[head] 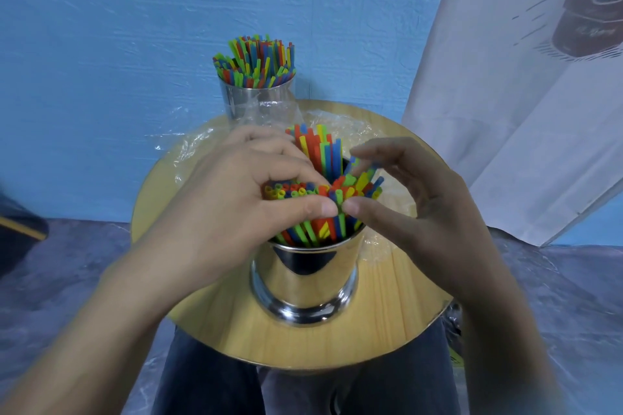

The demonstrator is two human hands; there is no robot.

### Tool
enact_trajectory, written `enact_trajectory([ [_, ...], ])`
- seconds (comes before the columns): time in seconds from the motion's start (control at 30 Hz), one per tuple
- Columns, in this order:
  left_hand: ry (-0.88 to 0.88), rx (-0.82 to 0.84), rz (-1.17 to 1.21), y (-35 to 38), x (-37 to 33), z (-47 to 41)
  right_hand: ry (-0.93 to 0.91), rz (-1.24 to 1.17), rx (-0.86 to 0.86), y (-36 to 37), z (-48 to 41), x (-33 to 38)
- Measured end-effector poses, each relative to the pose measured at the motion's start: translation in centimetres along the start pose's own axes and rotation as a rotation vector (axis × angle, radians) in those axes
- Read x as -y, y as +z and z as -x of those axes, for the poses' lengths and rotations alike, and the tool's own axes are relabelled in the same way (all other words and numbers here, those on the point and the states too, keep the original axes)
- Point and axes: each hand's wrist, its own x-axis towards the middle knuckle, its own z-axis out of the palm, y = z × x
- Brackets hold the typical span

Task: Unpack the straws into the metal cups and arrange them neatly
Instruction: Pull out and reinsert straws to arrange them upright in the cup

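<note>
— Head camera first: what have your hands got?

— Both are round the straws (323,184) standing in the near cup (303,280). My left hand (232,185) curls over the left part of the bunch, with the thumb on the side toward me and the fingers over the far side. Those tips are squeezed between them.

— And the right?

— My right hand (418,202) cups the right part more loosely. The thumb is pressed to the near side, its tip almost meeting my left thumb. The fingers arch over the top, and their tips touch a few straw ends.

— Are the straws level?

— No. A cluster at the back stands taller than the rest, between my two sets of fingers. The ones in my grip lean and fan out.

— Where's the cup?

— Upright on the round wooden table (303,344), toward the edge nearest me, directly under my hands.

— The other one?

— The far cup (242,94) stands at the table's back edge by the blue wall (101,44), well apart from my hands. A second bunch (256,61) stands in it. Crumpled plastic wrap (350,126) lies on the table between the two cups.
</note>
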Motion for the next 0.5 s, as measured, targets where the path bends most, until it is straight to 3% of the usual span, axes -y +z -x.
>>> enact_trajectory([
  [0.13,0.007,-0.014,-0.03,0.1,0.0,0.0,-0.086,0.068,-0.002,0.4,-0.1,0.7],
  [0.5,0.073,0.045,-0.176,-1.1,0.4,0.1,-0.062,0.105,-0.001,0.7,0.1,0.6],
])
